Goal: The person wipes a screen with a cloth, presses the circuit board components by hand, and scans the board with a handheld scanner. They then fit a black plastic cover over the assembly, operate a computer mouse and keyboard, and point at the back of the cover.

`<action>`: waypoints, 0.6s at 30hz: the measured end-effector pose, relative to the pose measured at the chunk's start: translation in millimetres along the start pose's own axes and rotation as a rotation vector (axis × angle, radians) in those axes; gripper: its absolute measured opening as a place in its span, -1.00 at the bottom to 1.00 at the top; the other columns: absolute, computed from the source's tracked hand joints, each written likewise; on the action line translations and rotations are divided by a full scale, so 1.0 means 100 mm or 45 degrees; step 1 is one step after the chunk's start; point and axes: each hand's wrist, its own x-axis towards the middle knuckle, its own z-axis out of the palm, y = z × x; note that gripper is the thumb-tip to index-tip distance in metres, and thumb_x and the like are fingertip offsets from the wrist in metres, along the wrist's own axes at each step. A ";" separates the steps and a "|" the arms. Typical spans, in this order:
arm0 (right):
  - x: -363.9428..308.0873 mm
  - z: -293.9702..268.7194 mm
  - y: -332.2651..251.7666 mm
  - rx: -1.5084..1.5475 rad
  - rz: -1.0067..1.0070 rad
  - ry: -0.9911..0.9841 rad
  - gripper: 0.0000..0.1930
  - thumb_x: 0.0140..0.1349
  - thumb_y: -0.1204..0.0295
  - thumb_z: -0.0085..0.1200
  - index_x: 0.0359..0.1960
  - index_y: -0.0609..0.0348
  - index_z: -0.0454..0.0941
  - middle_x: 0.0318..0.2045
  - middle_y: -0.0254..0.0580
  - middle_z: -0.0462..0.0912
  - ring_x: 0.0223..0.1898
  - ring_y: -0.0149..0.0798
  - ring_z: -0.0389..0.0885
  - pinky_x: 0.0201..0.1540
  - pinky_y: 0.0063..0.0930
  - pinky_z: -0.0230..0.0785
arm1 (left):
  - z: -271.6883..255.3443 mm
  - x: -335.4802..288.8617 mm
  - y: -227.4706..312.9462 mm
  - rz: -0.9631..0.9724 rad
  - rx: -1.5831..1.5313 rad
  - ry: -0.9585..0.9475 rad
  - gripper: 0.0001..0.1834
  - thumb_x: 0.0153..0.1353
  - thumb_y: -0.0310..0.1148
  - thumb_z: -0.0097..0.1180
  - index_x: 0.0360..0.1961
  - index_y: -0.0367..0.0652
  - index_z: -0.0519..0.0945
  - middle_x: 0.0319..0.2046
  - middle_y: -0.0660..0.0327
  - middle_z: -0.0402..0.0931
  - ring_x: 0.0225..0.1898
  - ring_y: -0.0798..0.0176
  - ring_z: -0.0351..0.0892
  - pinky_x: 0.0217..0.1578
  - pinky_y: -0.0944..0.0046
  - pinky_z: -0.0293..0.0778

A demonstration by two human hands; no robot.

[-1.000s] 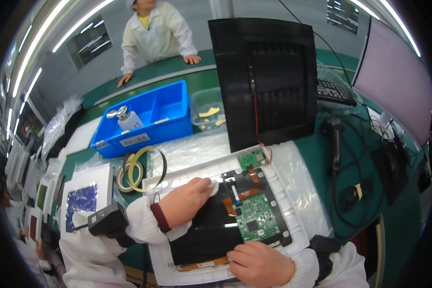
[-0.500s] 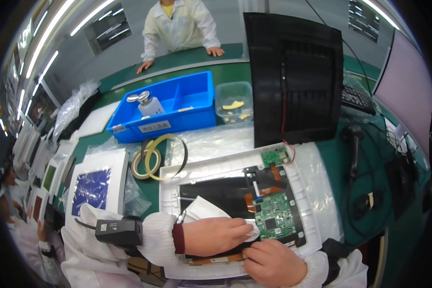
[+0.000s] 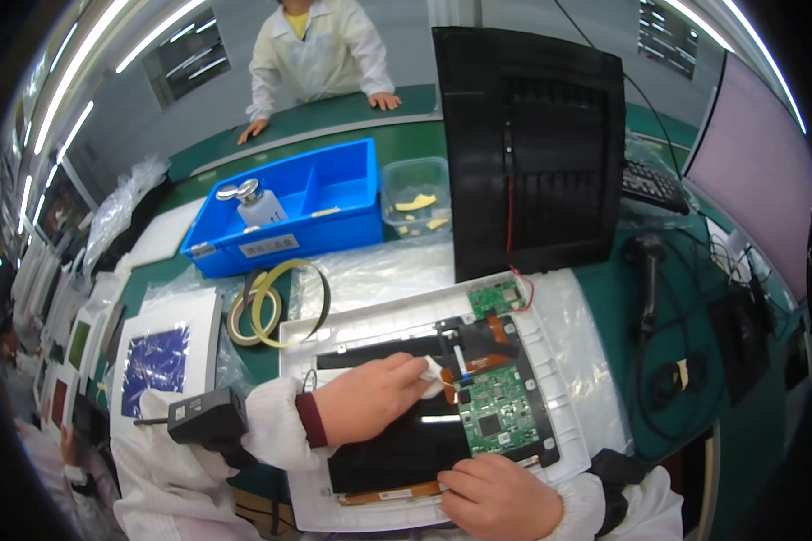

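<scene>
A white plastic housing lies in front of me, holding a black panel and a green circuit board. My left hand reaches over the panel, its fingers pinched on a white wiping cloth. The cloth is bunched beside the upper left corner of the board, next to an orange flex cable. At the near edge of the panel is my right hand, its fingers curled just below the board. Whatever lies under its fingertips is hidden. An orange strip runs along the near edge to its left.
Behind the housing stand a blue divided bin with a dispenser bottle, a clear tub and an upright black cover. Tape rolls and a framed blue panel are left; a scanner is right. A co-worker stands opposite.
My left hand has moved away from me with the cloth, from the board's left edge to its upper left corner. The whole view has shifted slightly; my right hand stays at the near edge.
</scene>
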 end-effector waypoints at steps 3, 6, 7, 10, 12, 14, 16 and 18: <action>0.00 0.00 -0.01 0.027 -0.004 -0.001 -0.86 -0.18 0.46 0.04 -0.54 0.23 0.43 -0.38 -0.14 0.45 -0.34 -0.17 0.42 -0.27 -0.32 0.32 | 0.03 0.03 -0.14 -0.073 -0.009 0.039 -0.69 0.04 -0.50 -0.05 -0.15 -0.37 0.50 -0.23 0.06 0.36 -0.17 0.10 0.40 -0.16 0.26 0.41; 0.02 -0.03 0.00 0.039 -0.004 -0.029 -0.86 -0.17 0.47 0.06 -0.53 0.24 0.44 -0.39 -0.13 0.46 -0.34 -0.15 0.44 -0.27 -0.30 0.33 | 0.01 0.09 -0.27 -0.163 0.031 0.085 -0.69 0.02 -0.54 -0.04 -0.16 -0.36 0.52 -0.22 0.04 0.38 -0.14 0.03 0.40 -0.14 0.20 0.40; 0.04 -0.04 0.02 0.061 -0.001 -0.073 -0.86 -0.15 0.48 0.11 -0.51 0.23 0.47 -0.35 -0.12 0.50 -0.30 -0.16 0.48 -0.27 -0.33 0.36 | -0.02 0.13 -0.30 -0.144 0.030 0.069 -0.69 0.00 -0.55 -0.03 -0.17 -0.34 0.53 -0.24 0.04 0.40 -0.15 0.02 0.41 -0.13 0.20 0.40; 0.05 -0.05 0.03 0.081 -0.006 -0.125 -0.85 -0.14 0.49 0.16 -0.49 0.22 0.50 -0.30 -0.11 0.54 -0.27 -0.16 0.51 -0.27 -0.36 0.38 | -0.07 0.13 -0.29 -0.198 -0.027 0.007 -0.72 -0.02 -0.56 -0.02 -0.22 -0.35 0.53 -0.25 0.04 0.40 -0.16 0.02 0.42 -0.13 0.20 0.40; 0.05 -0.05 0.03 0.075 -0.022 -0.128 -0.85 -0.15 0.50 0.16 -0.49 0.22 0.49 -0.30 -0.11 0.54 -0.27 -0.15 0.51 -0.28 -0.36 0.38 | -0.05 0.06 -0.19 -0.085 -0.056 0.040 -0.76 -0.04 -0.56 -0.01 -0.29 -0.37 0.53 -0.27 0.03 0.40 -0.18 0.02 0.44 -0.16 0.21 0.41; 0.06 -0.03 0.04 0.063 -0.010 -0.115 -0.83 -0.15 0.49 0.18 -0.47 0.22 0.49 -0.30 -0.11 0.54 -0.27 -0.15 0.52 -0.28 -0.36 0.38 | -0.02 -0.02 0.02 -0.045 -0.145 -0.034 -0.79 -0.06 -0.53 0.00 -0.33 -0.36 0.52 -0.30 0.07 0.35 -0.21 0.08 0.40 -0.22 0.26 0.42; 0.06 -0.03 0.03 0.057 -0.019 -0.112 -0.83 -0.14 0.49 0.18 -0.47 0.22 0.49 -0.30 -0.11 0.54 -0.27 -0.15 0.52 -0.27 -0.35 0.38 | -0.05 -0.11 0.26 0.014 -0.243 -0.125 -0.77 -0.07 -0.52 0.00 -0.32 -0.37 0.51 -0.31 0.11 0.31 -0.22 0.12 0.37 -0.25 0.30 0.42; 0.06 -0.03 0.03 0.038 -0.016 -0.108 -0.83 -0.14 0.49 0.19 -0.47 0.23 0.49 -0.30 -0.12 0.54 -0.27 -0.15 0.52 -0.27 -0.35 0.37 | -0.07 -0.20 0.41 0.089 -0.289 -0.235 -0.74 -0.07 -0.51 0.00 -0.29 -0.38 0.48 -0.28 0.12 0.31 -0.23 0.15 0.36 -0.27 0.32 0.43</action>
